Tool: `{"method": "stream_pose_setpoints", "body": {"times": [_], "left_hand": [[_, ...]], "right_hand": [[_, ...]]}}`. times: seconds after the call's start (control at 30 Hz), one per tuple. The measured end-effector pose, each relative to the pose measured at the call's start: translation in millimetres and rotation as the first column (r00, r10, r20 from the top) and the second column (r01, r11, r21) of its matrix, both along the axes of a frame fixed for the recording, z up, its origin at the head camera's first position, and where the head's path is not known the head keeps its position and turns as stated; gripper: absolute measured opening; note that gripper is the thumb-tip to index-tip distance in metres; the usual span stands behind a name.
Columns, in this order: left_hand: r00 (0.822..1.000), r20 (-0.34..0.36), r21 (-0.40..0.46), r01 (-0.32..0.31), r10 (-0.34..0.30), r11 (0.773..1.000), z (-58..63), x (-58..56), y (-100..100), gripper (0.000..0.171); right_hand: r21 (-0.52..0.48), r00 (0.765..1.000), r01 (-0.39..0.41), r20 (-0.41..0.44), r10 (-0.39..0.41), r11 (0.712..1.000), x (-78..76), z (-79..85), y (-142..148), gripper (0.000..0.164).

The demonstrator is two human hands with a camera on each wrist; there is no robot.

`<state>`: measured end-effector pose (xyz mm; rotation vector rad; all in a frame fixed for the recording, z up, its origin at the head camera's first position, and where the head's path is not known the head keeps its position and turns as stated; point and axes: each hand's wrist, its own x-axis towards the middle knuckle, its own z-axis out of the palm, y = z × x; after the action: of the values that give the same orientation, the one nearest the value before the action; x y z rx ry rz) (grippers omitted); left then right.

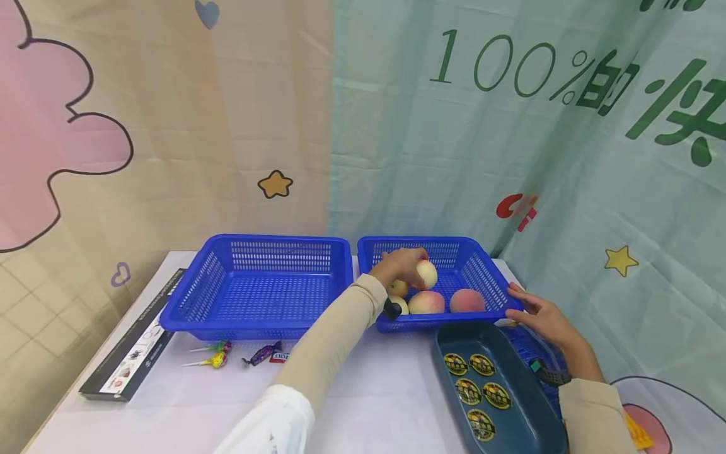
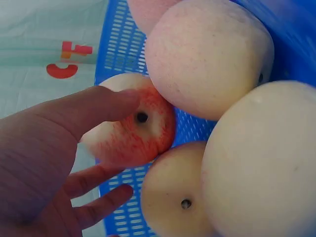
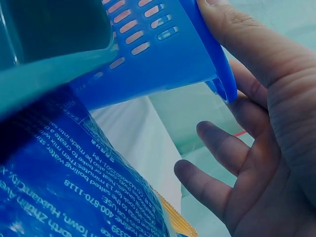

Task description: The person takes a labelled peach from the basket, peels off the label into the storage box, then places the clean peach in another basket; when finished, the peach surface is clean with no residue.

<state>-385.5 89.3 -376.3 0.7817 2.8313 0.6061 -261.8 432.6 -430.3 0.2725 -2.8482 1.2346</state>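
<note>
The left hand (image 1: pixel 404 265) reaches into the right blue basket (image 1: pixel 488 268) and holds a pale peach with a red-streaked end (image 2: pixel 155 133). Its thumb lies across the fruit; two other fingers stand spread beside it in the left wrist view. Several more peaches sit in this basket, among them a pink-flushed one (image 1: pixel 426 302), a redder one (image 1: pixel 467 301) and a small yellowish one (image 2: pixel 173 192). At the basket's front right corner, the right hand (image 1: pixel 541 318) pinches the rim (image 3: pixel 215 54) between thumb and index finger, with the other fingers spread below.
A second blue basket (image 1: pixel 278 296) stands left. Before it lie lollipops (image 1: pixel 215 359) and a wrapped candy (image 1: pixel 263 353); a long black box (image 1: pixel 133 347) flanks it. A dark teal tray (image 1: pixel 527 403) with several round stickers sits front right, beside a blue printed bag (image 3: pixel 74 173).
</note>
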Motion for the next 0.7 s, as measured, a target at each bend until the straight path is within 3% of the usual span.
{"method": "stream_pose_setpoints", "body": {"times": [0.2, 0.33, 0.4, 0.5, 0.6, 0.7], "left_hand": [[0.999, -0.024, -0.153, 0.025, -0.028, 0.988, 9.5, 3.4, -2, 0.040], [0.999, -0.018, -0.156, 0.036, -0.040, 0.987, 16.6, 2.6, -11, 0.043], [0.998, -0.027, -0.125, 0.057, -0.061, 0.990, 21.6, 4.3, -20, 0.044], [0.991, -0.038, 0.002, 0.127, -0.126, 0.992, 32.3, 13.1, -43, 0.044], [0.979, -0.086, 0.171, 0.199, -0.186, 0.965, 39.5, 26.1, -76, 0.043], [0.975, -0.149, 0.282, 0.199, -0.162, 0.939, 40.7, 43.2, -119, 0.043]], "right_hand": [[-0.042, 1.000, -0.006, 0.016, 0.007, 0.999, -2.9, 2.2, 1, 0.071], [-0.053, 1.000, -0.009, 0.019, 0.010, 0.999, -7.6, 4.6, 3, 0.070], [-0.059, 1.000, -0.007, 0.016, 0.008, 0.998, -9.1, 4.9, 2, 0.071], [-0.078, 1.000, -0.001, 0.014, 0.002, 0.997, -8.9, 5.1, 2, 0.072], [-0.075, 1.000, 0.008, 0.007, -0.008, 0.997, -7.3, 6.0, 3, 0.072], [-0.039, 1.000, 0.010, -0.003, -0.010, 0.999, -4.7, 11.5, 3, 0.071]]}}
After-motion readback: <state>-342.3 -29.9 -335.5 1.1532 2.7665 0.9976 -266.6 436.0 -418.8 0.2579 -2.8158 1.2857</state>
